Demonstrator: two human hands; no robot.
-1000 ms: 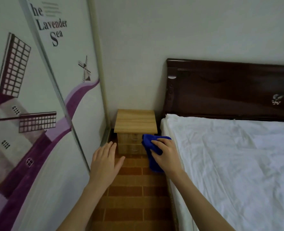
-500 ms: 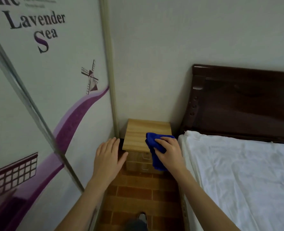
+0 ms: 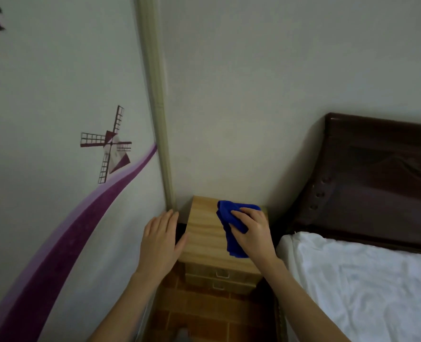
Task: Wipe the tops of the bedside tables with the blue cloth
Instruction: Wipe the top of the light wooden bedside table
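Head view: the bedside table (image 3: 204,235) stands at 6 o'clock from the frame's middle, in the corner where the walls meet. Its two front drawers (image 3: 220,275) are closed, each with a small handle, so their contents are hidden.

The blue cloth (image 3: 230,218) lies bunched on the right half of the wooden top. One end is toward the wall at 12 o'clock and the other trails to the near edge at 6 o'clock. The right hand (image 3: 253,233) grips the cloth, with its fingers curled over it. The left hand (image 3: 160,240) is released and flat with straight fingers, at 9 o'clock from the table. Its thumb is at the table's left edge; contact cannot be told.

A white-sheeted bed (image 3: 364,287) lies at 3 o'clock from the table, with a dark headboard (image 3: 382,183) behind it. At 9 o'clock a panel carries a windmill picture (image 3: 109,146) and a purple band (image 3: 81,225). The floor (image 3: 204,317) is brown brick-pattern tile.
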